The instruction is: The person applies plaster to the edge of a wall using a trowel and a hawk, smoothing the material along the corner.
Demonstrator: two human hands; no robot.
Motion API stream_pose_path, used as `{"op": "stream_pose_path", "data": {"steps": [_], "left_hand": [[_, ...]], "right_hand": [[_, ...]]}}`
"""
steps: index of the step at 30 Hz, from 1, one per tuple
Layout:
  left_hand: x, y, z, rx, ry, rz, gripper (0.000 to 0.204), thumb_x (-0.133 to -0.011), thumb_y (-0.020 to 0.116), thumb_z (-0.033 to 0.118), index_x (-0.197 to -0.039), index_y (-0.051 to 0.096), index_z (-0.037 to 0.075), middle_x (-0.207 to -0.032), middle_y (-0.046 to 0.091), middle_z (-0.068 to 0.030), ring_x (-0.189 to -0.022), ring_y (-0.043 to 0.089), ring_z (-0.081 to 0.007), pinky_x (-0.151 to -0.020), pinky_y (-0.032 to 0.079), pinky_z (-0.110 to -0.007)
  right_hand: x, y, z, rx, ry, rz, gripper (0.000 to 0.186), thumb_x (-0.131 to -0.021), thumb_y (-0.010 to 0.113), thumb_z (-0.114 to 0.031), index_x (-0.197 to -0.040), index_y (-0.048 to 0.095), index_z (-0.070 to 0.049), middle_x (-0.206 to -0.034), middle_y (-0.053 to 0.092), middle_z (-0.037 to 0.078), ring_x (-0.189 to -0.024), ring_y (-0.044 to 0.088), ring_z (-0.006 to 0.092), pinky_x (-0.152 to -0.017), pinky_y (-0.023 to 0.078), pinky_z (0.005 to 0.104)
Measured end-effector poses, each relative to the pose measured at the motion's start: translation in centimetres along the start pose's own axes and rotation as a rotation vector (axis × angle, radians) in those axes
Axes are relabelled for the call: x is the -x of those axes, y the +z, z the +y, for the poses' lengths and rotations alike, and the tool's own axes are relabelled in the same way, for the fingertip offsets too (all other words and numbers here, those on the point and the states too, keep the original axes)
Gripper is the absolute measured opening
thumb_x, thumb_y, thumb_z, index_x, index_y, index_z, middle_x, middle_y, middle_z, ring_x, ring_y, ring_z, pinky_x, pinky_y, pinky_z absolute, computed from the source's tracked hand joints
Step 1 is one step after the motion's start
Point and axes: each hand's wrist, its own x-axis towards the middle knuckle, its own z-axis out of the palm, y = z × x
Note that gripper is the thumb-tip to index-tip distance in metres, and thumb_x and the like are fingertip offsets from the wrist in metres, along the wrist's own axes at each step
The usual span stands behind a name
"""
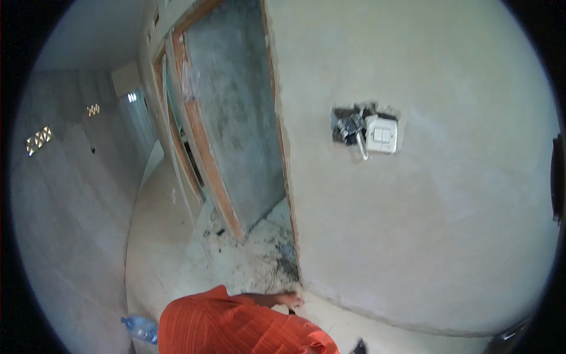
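Neither my left hand nor my right hand can be made out in the head view. Orange-red ribbed cloth (236, 324) fills the lower middle. Past its far edge a bare limb (289, 300) reaches the floor by the wall's foot; it looks like a foot. On the pale wall to the right, a white double light switch (382, 134) sits at a rough hole (342, 111) broken in the plaster. Beside the switch a grey, crumpled-looking piece (352, 125) fills part of the hole. A short pale tube (361, 146) sticks down from it.
Left of the switch wall is a doorway with a worn wooden frame (209, 159). Dark debris (283, 253) litters the floor at its threshold. A clear plastic bottle (140, 328) lies at lower left. Vent blocks (39, 140) pierce the grey wall at far left.
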Motion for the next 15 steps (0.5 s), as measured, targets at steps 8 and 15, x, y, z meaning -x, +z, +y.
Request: {"op": "stream_pose_path", "data": {"steps": [8,15], "left_hand": [[-4.3,-1.5,-0.4,0.212,0.066,-0.161,0.022,-0.092,0.066,0.028,-0.103,0.068,0.008,-0.092,0.061,0.0009,-0.09,0.056,-0.012,-0.081,0.049,-0.035],[-10.2,3.5,3.5,0.355,-0.559,-0.283,0.015,-0.093,0.067,0.012,-0.104,0.068,0.003,-0.085,0.067,-0.0045,-0.074,0.065,-0.0137,-0.065,0.054,-0.029]], "right_hand": [[8.4,-2.3,8.8,-0.121,0.108,0.283,0.042,-0.091,0.067,-0.028,-0.126,0.066,-0.005,-0.095,0.072,0.015,-0.092,0.066,0.0201,-0.077,0.055,0.0377],[20.3,-4.7,5.5,-0.54,0.28,0.716,0.069,-0.09,0.068,-0.05,-0.141,0.057,-0.004,-0.133,0.064,0.018,-0.121,0.061,0.0277,-0.099,0.048,0.0382]]}}
